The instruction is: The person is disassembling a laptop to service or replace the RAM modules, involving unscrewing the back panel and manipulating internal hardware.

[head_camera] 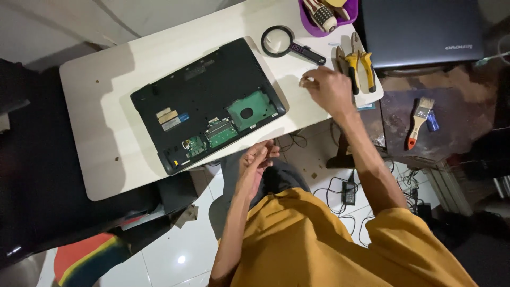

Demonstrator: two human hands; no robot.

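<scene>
A black laptop (204, 101) lies upside down on the pale table (106, 106), its bottom covers off and green circuit boards (249, 110) showing. My left hand (256, 161) hovers at the table's near edge, just in front of the laptop, with its fingers loosely curled and nothing visible in it. My right hand (326, 87) rests on the table to the right of the laptop, fingertips pinched down on the surface beside yellow-handled pliers (360, 66). I cannot see whether it holds something small.
A black magnifying glass (287, 43) lies beyond my right hand. A purple bowl (319, 26) with tool handles stands at the back. A closed dark laptop (419, 29) sits at the right, with an orange-handled brush (418, 121) on a dark surface. Cables (345, 188) cover the tiled floor.
</scene>
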